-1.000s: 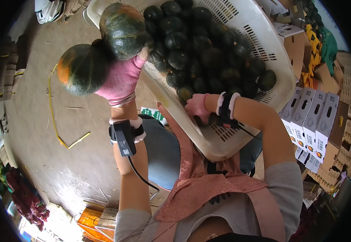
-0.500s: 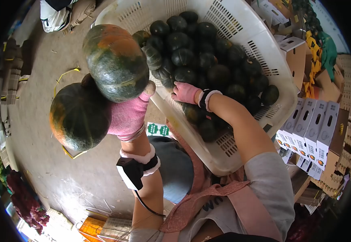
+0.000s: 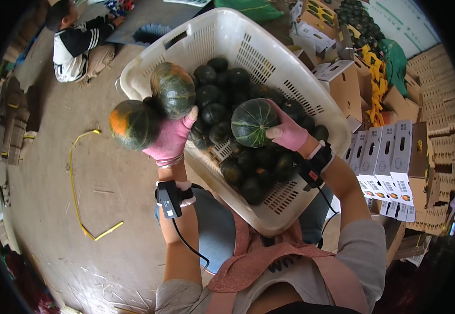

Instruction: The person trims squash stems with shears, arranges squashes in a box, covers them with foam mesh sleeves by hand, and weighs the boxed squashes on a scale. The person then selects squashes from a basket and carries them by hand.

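Observation:
My left hand (image 3: 170,140), in a pink glove, is closed around two dark green squashes with orange patches. One orange-patched squash (image 3: 173,90) sits upper right in the grip, and the other squash (image 3: 133,125) lies to its left. Both are held up by the left wall of the white plastic crate (image 3: 214,180). My right hand (image 3: 291,131), gloved in pink too, grips a striped green squash (image 3: 251,123) above the pile, thumb across its face. Below it, several dark green squashes (image 3: 261,162) fill much of the crate.
To the right stand grey-white printed cartons (image 3: 384,152) and open brown boxes (image 3: 342,83). A yellow strap (image 3: 71,183) lies on the concrete floor at left. Another person (image 3: 76,44) sits at the upper left. More squashes (image 3: 355,21) are heaped at the far right.
My right hand has come up out of the pile with a striped squash. The left hand's two squashes now appear smaller and lower, nearer the crate. The view has shifted, showing more of the seated person.

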A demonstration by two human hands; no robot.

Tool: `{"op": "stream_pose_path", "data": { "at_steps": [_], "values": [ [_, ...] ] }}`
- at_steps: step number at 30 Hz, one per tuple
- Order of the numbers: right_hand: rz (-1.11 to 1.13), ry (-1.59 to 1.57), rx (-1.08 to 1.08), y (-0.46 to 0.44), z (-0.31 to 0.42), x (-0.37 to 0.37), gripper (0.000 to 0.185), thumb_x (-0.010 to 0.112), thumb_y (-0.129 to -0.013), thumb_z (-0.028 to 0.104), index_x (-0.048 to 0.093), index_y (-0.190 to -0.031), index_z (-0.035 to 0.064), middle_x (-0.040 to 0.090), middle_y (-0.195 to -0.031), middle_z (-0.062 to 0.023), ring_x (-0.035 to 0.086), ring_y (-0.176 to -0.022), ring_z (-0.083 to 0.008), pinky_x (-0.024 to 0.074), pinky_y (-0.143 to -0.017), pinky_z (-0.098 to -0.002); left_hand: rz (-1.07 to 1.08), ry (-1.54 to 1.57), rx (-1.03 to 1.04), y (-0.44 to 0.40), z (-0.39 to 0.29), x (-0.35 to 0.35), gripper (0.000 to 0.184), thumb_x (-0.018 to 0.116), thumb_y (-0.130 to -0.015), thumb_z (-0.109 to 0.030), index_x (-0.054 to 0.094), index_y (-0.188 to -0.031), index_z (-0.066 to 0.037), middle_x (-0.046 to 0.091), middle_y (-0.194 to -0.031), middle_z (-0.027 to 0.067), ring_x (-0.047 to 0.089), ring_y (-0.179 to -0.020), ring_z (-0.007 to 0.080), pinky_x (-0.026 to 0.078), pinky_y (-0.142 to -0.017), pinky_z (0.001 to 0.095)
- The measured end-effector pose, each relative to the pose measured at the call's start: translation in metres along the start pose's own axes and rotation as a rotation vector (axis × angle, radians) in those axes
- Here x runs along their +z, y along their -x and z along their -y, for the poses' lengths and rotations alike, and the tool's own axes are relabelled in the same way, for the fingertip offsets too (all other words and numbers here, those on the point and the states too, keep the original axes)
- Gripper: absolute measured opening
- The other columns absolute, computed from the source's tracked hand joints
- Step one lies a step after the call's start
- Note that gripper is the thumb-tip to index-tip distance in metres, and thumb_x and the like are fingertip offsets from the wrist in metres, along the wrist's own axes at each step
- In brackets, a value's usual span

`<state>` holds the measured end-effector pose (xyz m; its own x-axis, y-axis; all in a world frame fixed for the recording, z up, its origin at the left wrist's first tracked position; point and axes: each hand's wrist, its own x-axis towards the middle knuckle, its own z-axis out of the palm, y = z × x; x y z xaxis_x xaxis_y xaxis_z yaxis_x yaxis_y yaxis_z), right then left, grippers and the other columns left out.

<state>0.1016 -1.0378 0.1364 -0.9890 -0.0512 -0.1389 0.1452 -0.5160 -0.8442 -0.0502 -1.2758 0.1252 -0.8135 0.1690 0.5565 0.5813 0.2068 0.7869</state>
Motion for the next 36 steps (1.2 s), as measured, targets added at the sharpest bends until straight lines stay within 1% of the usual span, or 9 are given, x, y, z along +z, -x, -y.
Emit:
{"op": "stream_pose_path", "data": {
  "at_steps": [4,6,8,21,24,27,28,33,36],
  "values": [
    [-0.083,-0.478,0.016,0.022,0.024,0.025,0.076,0.067,-0.078,0.035,0.031,-0.141,0.0093,0.046,-0.135,-0.0125,0.049,-0.121,-0.0284,0.0465,-0.095,-0.0468,0.011,0.765,-0.180,-0.002,-0.017,0.012,0.089,0.080,-0.065,-0.052,0.043,-0.130,-0.003,0.051,-0.127,0.0068,0.046,-0.121,0.0235,0.033,-0.104,0.0370],
    [0.332,-0.780,-0.003,0.028,0.011,0.006,0.075,0.048,-0.086,0.059,0.030,-0.143,0.0145,0.036,-0.139,-0.0248,0.042,-0.120,-0.0503,0.0486,-0.080,-0.0646,0.062,0.361,-0.066,0.000,-0.013,0.011,0.092,0.080,-0.066,-0.049,0.037,-0.134,-0.004,0.048,-0.131,0.0070,0.041,-0.126,0.0230,0.030,-0.107,0.0378],
    [0.289,-0.856,0.062,0.026,0.004,-0.009,0.079,0.042,-0.086,0.066,0.028,-0.144,0.0140,0.029,-0.140,-0.0300,0.037,-0.120,-0.0555,0.0490,-0.076,-0.0676,0.058,0.160,0.028,0.004,0.003,0.013,0.089,0.084,-0.063,-0.041,0.040,-0.130,-0.002,0.049,-0.128,0.0074,0.045,-0.120,0.0225,0.034,-0.104,0.0368],
    [0.137,-0.834,-0.188,0.032,0.009,0.013,0.083,0.037,-0.084,0.071,0.031,-0.143,0.0129,0.019,-0.148,-0.0279,0.024,-0.132,-0.0533,0.0432,-0.082,-0.0701,0.107,0.251,-0.134,0.007,-0.017,0.010,0.092,0.085,-0.060,-0.047,0.044,-0.129,-0.003,0.052,-0.127,0.0076,0.045,-0.122,0.0228,0.036,-0.103,0.0370],
    [0.041,-0.867,-0.182,0.035,0.002,0.018,0.084,0.033,-0.082,0.073,0.036,-0.141,0.0137,0.024,-0.149,-0.0212,0.021,-0.137,-0.0453,0.0355,-0.092,-0.0675,0.103,0.661,-0.104,0.004,-0.010,0.013,0.090,0.079,-0.065,-0.045,0.038,-0.135,-0.006,0.043,-0.137,0.0082,0.039,-0.127,0.0265,0.033,-0.103,0.0466],
    [-0.085,-0.864,-0.226,0.039,-0.001,0.038,0.084,0.031,-0.082,0.073,0.039,-0.141,0.0133,0.036,-0.146,-0.0131,0.026,-0.137,-0.0395,0.0121,-0.107,-0.0646,0.292,1.958,-0.490,-0.001,-0.008,0.002,0.071,0.062,-0.082,-0.045,0.037,-0.139,-0.012,0.036,-0.145,0.0083,0.032,-0.132,0.0356,0.031,-0.098,0.0680],
    [-0.089,-0.939,-0.243,0.040,-0.011,0.042,0.083,0.032,-0.083,0.072,0.039,-0.140,0.0119,0.037,-0.145,-0.0130,0.028,-0.137,-0.0386,0.0115,-0.107,-0.0645,0.322,2.013,-0.530,-0.001,-0.007,0.000,0.067,0.057,-0.084,-0.049,0.041,-0.137,-0.012,0.036,-0.145,0.0082,0.031,-0.133,0.0371,0.031,-0.096,0.0708],
    [-0.317,-1.127,-0.084,0.060,-0.066,0.069,0.068,0.046,-0.082,0.063,0.049,-0.130,0.0160,0.048,-0.133,-0.0125,0.042,-0.125,-0.0348,0.0258,-0.105,-0.0619,0.004,0.684,-0.128,0.011,0.021,0.010,0.067,0.056,-0.084,-0.051,0.040,-0.136,-0.010,0.035,-0.146,0.0096,0.032,-0.132,0.0383,0.030,-0.094,0.0730],
    [-0.397,-0.624,-0.232,0.067,-0.081,0.044,0.067,0.055,-0.078,0.061,0.051,-0.127,0.0155,0.051,-0.129,-0.0108,0.046,-0.120,-0.0325,0.0320,-0.103,-0.0575,0.103,0.668,-0.126,0.018,0.031,0.000,0.076,0.056,-0.080,-0.057,0.037,-0.138,-0.012,0.032,-0.147,0.0091,0.029,-0.134,0.0376,0.028,-0.097,0.0723]
  ]
}}
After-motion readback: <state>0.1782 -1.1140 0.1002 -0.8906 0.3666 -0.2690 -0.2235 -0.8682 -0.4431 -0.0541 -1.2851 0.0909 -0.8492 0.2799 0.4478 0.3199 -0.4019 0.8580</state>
